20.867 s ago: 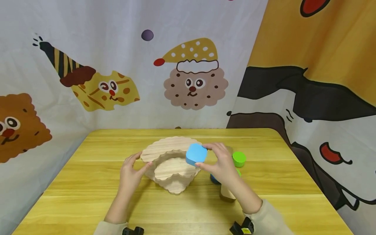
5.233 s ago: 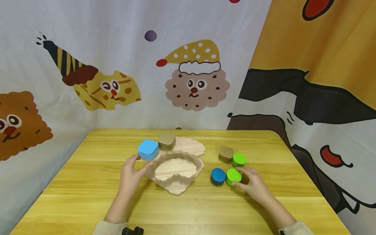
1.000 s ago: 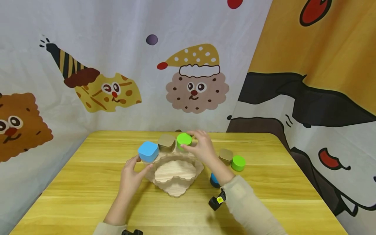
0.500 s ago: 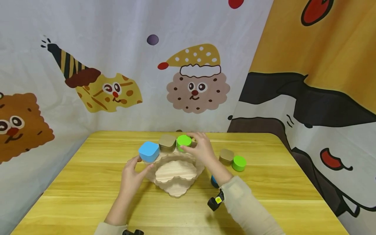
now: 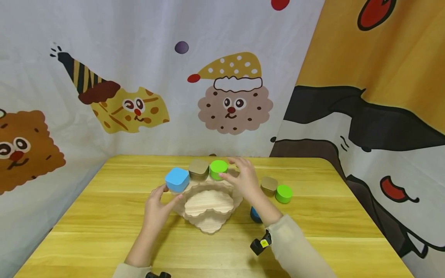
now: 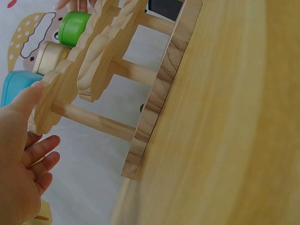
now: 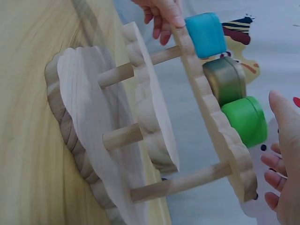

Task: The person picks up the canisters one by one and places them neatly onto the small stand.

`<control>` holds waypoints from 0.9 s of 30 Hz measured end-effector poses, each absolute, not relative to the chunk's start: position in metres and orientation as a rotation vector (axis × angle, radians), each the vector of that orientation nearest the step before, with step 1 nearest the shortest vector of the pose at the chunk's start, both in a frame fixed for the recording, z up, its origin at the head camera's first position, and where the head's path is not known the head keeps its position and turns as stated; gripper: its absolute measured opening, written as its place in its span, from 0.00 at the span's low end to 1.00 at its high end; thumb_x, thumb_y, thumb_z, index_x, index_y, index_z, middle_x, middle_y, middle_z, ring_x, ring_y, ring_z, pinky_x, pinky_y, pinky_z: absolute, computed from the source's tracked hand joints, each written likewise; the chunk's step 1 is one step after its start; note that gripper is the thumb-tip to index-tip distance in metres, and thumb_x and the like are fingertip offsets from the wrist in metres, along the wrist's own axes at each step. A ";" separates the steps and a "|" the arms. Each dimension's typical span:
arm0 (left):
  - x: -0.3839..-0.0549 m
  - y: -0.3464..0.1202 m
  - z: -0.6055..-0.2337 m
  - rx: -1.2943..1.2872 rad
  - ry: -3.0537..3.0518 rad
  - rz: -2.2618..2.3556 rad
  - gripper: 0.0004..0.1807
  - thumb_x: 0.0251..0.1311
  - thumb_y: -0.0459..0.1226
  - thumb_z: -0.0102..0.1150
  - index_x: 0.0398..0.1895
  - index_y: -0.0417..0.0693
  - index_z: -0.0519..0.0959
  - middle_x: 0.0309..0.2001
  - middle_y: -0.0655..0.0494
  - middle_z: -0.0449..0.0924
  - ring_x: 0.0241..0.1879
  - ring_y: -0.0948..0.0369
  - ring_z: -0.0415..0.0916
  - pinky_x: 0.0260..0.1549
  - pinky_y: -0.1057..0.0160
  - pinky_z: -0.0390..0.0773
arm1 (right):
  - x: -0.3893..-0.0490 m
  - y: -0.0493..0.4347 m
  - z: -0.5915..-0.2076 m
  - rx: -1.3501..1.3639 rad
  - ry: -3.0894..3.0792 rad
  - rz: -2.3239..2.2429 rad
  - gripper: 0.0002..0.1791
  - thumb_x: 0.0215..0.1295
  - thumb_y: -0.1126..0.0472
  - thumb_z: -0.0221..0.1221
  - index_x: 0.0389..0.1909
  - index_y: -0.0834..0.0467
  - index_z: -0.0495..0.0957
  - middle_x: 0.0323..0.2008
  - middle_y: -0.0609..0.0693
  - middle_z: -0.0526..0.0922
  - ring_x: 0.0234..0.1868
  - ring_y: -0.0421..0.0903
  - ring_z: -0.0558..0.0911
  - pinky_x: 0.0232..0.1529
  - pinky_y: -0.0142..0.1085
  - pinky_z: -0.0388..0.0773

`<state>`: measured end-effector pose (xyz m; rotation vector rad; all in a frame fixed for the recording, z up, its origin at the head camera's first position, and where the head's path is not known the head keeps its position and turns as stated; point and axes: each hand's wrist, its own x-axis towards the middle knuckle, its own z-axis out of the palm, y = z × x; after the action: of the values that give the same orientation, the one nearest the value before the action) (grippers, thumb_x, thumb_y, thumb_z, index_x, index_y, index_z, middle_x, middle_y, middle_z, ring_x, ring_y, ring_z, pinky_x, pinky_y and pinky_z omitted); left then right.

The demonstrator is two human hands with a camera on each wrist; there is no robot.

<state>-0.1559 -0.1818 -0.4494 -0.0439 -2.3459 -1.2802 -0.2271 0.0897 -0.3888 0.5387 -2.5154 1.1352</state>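
A tiered wooden stand [image 5: 208, 202] with scalloped shelves stands on the table. On its top shelf sit a light blue squarish tin [image 5: 177, 180], a gold tin [image 5: 199, 170] and a round green tin [image 5: 218, 170], side by side from left to right. My left hand [image 5: 156, 210] grips the shelf's left end, thumb by the blue tin and fingers under the wood. Beside the green tin is my right hand [image 5: 246, 181], thumb and fingers spread. The right wrist view shows a gap between that hand [image 7: 288, 154] and the green tin [image 7: 246, 122].
Right of the stand, a second gold tin [image 5: 269, 186] and another green tin [image 5: 284, 194] sit together on the table [image 5: 330, 247]. Nearer, a dark blue tin [image 5: 255, 215] is partly covered by my right forearm. A printed curtain [image 5: 226, 31] hangs behind the table.
The blue, gold and green tins have come onto the top shelf since the oldest frame. Lately my right hand has let go of the green tin and drawn slightly right. My left hand keeps its place.
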 end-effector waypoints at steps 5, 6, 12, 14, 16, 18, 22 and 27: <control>-0.156 -0.182 -0.449 -0.047 -2.331 -1.292 0.33 0.49 0.43 0.74 0.55 0.31 0.75 0.47 0.40 0.77 0.51 0.48 0.70 0.53 0.44 0.69 | -0.217 0.108 -0.394 0.521 -2.505 1.190 0.35 0.55 0.42 0.66 0.59 0.57 0.74 0.54 0.51 0.76 0.54 0.51 0.70 0.51 0.51 0.72; -0.156 -0.181 -0.449 -0.050 -2.326 -1.291 0.33 0.49 0.42 0.74 0.54 0.32 0.75 0.47 0.41 0.77 0.51 0.48 0.70 0.53 0.45 0.69 | -0.215 0.112 -0.396 0.524 -2.498 1.192 0.34 0.55 0.43 0.67 0.59 0.58 0.74 0.54 0.52 0.76 0.54 0.52 0.71 0.52 0.51 0.71; -0.156 -0.182 -0.451 -0.057 -2.319 -1.284 0.33 0.48 0.42 0.74 0.54 0.32 0.75 0.47 0.41 0.77 0.51 0.48 0.70 0.52 0.44 0.69 | -0.205 0.132 -0.409 0.551 -2.482 1.162 0.32 0.54 0.47 0.69 0.56 0.59 0.76 0.51 0.53 0.78 0.52 0.54 0.72 0.52 0.51 0.70; -0.156 -0.182 -0.451 -0.058 -2.320 -1.284 0.33 0.48 0.42 0.74 0.55 0.32 0.75 0.47 0.41 0.77 0.51 0.48 0.70 0.52 0.43 0.69 | -0.202 0.137 -0.414 0.554 -2.480 1.133 0.32 0.53 0.47 0.70 0.56 0.59 0.76 0.50 0.53 0.79 0.52 0.53 0.72 0.50 0.50 0.71; -0.156 -0.181 -0.450 -0.057 -2.322 -1.288 0.34 0.48 0.42 0.74 0.55 0.31 0.75 0.47 0.41 0.77 0.51 0.48 0.70 0.52 0.43 0.69 | -0.199 0.143 -0.418 0.559 -2.477 1.104 0.32 0.52 0.48 0.71 0.55 0.59 0.77 0.49 0.52 0.79 0.51 0.52 0.73 0.49 0.49 0.72; -0.156 -0.181 -0.450 -0.055 -2.326 -1.289 0.34 0.48 0.42 0.74 0.55 0.31 0.75 0.47 0.40 0.77 0.51 0.47 0.70 0.52 0.43 0.69 | -0.196 0.148 -0.423 0.562 -2.472 1.085 0.31 0.52 0.50 0.71 0.55 0.59 0.77 0.49 0.52 0.79 0.50 0.52 0.73 0.46 0.48 0.73; -0.156 -0.181 -0.449 -0.044 -2.334 -1.302 0.33 0.49 0.42 0.74 0.55 0.32 0.74 0.48 0.40 0.76 0.52 0.45 0.69 0.53 0.43 0.68 | -0.193 0.158 -0.430 0.566 -2.483 1.084 0.30 0.51 0.53 0.72 0.55 0.59 0.77 0.49 0.51 0.79 0.47 0.51 0.74 0.43 0.48 0.76; -0.156 -0.182 -0.449 -0.036 -2.336 -1.314 0.34 0.49 0.43 0.74 0.56 0.31 0.74 0.48 0.40 0.76 0.52 0.43 0.69 0.53 0.43 0.68 | -0.188 0.168 -0.440 0.554 -2.529 1.096 0.31 0.51 0.54 0.73 0.54 0.62 0.77 0.47 0.52 0.79 0.47 0.53 0.74 0.46 0.52 0.76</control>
<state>-0.1558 -0.1817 -0.4487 -0.0358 -2.3356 -1.3136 -0.1883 0.1677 -0.4395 0.5544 -2.5288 1.0958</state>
